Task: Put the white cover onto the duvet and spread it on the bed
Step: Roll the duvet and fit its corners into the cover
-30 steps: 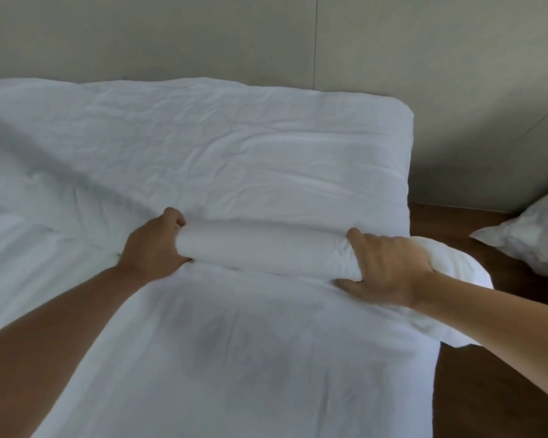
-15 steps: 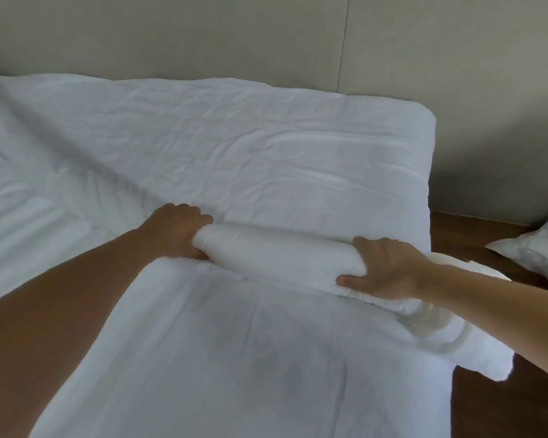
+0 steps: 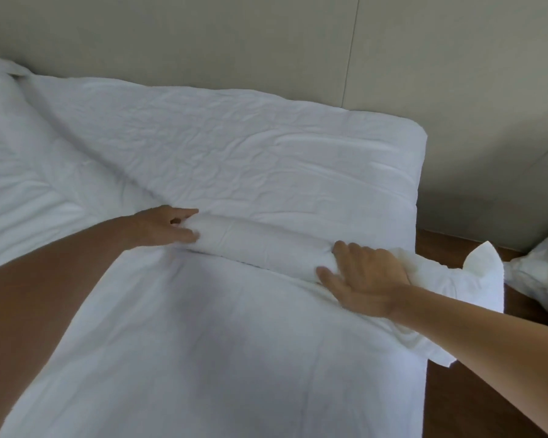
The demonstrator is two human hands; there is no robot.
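Now both hands — left (image 3: 163, 227), right (image 3: 366, 276) — grip the rolled duvet (image 3: 260, 245).

A white duvet and cover (image 3: 203, 327) are seen laid flat across the bed (image 3: 266, 147), their far part wound into a tight roll (image 3: 260, 245) lying crosswise on the bed's wrinkled sheet. Which layer is cover and which is duvet cannot be told. The roll's right end (image 3: 475, 279) is loosened and hangs past the bed's right edge. The roll is gripped near each end by the left hand (image 3: 162, 226) and the right hand (image 3: 367, 279).
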